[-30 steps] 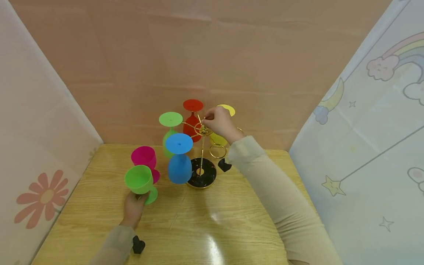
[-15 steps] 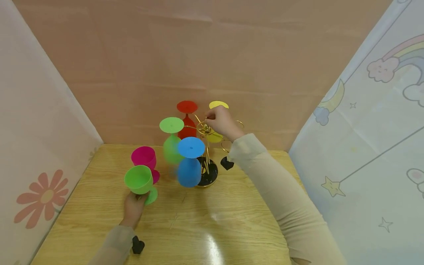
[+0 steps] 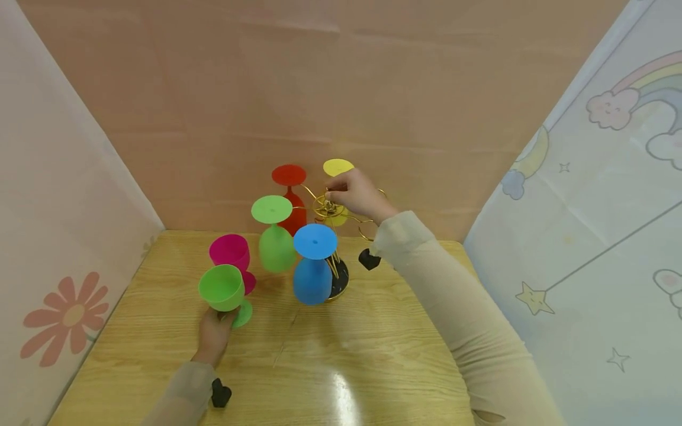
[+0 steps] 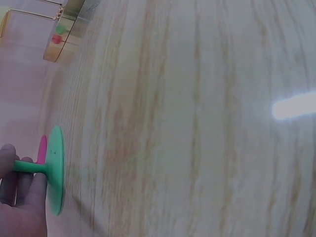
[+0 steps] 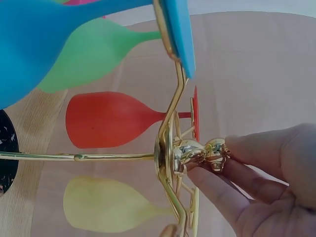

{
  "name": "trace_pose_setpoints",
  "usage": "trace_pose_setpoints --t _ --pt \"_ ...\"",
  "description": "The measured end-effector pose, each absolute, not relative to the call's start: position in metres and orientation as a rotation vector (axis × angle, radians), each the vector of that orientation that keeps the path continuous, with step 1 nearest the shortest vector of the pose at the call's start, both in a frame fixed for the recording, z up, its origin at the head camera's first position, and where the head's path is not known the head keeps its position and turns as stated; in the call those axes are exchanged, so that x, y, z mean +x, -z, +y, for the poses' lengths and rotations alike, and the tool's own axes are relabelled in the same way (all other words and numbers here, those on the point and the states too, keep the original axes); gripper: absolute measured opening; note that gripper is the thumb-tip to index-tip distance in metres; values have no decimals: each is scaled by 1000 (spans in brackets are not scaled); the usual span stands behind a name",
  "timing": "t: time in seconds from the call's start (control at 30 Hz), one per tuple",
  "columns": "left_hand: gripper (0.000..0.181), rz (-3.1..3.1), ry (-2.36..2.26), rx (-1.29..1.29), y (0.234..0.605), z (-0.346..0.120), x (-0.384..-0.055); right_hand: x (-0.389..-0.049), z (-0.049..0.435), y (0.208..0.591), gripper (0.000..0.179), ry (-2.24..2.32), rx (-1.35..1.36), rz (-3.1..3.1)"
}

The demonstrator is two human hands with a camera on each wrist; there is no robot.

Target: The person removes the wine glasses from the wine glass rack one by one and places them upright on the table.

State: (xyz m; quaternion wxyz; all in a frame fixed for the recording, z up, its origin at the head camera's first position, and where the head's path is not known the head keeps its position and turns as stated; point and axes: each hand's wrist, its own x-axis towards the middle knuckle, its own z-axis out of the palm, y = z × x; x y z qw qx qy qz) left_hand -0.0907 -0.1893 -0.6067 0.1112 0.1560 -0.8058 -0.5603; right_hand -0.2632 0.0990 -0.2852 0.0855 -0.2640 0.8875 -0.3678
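My left hand (image 3: 213,337) holds a light green goblet (image 3: 221,288) by its stem, at the left of the head view. The goblet is upright, its green foot (image 4: 56,170) close to the tabletop. My right hand (image 3: 357,194) pinches a shiny gold finial (image 5: 216,154) at the top of a gold wine glass rack (image 3: 327,205). Upside down from the rack's looped arms hang a blue goblet (image 3: 315,242), a green goblet (image 3: 272,210), a red goblet (image 3: 289,176) and a yellow goblet (image 3: 338,167). The forearm partly hides the rack's right-hand loops.
A magenta goblet (image 3: 231,252) stands upright just behind the held one. The rack's round black base (image 3: 340,279) rests on the wooden table (image 3: 362,343). A peach backdrop (image 3: 234,89) rises behind, with printed side panels left and right.
The rack's top has turned counterclockwise seen from above: the blue goblet swung right, the red and yellow ones left, the hanging green one nearer. The left hand and its goblet stay put.
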Motion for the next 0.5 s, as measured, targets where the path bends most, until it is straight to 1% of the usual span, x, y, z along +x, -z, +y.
trace_pose_setpoints --t 0.17,0.4,0.5 --pt "36 -2366 1625 440 607 -189 -89 -264 98 285 34 1061 -801 2638" --pt "33 -2387 1619 428 610 -189 -89 -266 96 287 31 1056 -924 2616" --pt "33 -2377 1625 412 610 -189 -90 -266 95 287 32 1049 -937 2611"
